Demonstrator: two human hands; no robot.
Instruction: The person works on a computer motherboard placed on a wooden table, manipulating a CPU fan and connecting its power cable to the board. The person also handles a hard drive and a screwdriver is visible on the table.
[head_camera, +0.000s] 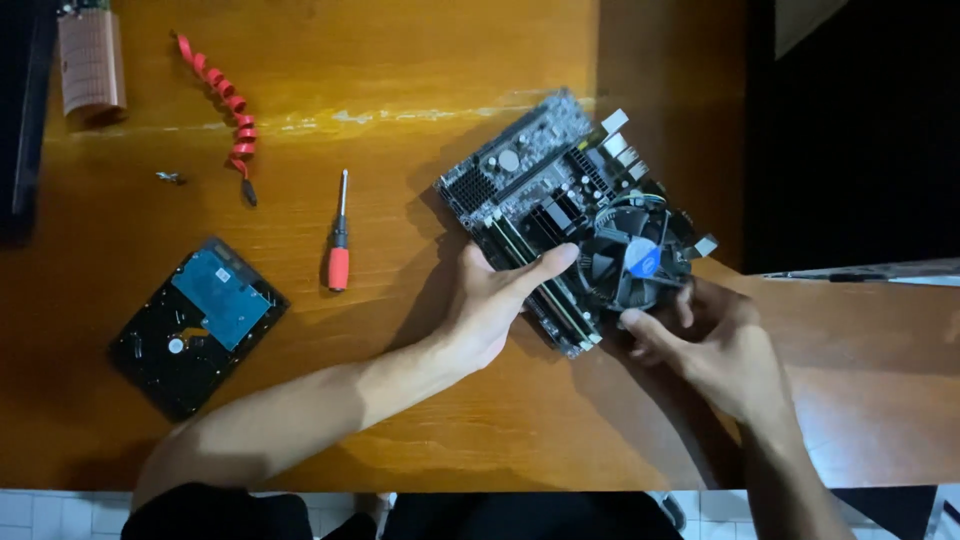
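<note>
As we look down from the head camera, the motherboard (545, 205) lies tilted on the wooden table (420, 60), near its right edge. Our left hand (495, 300) reaches in from the lower left, forearm stretched out, palm against the board's near edge and thumb laid along it, gripping it. Our right hand (715, 340) comes from the lower right, fingers curled around the round cooler fan (632, 262) on the board. Left of the board lie a red-handled screwdriver (340, 240), a hard drive (198, 325) and a red coiled cable (225, 100).
</note>
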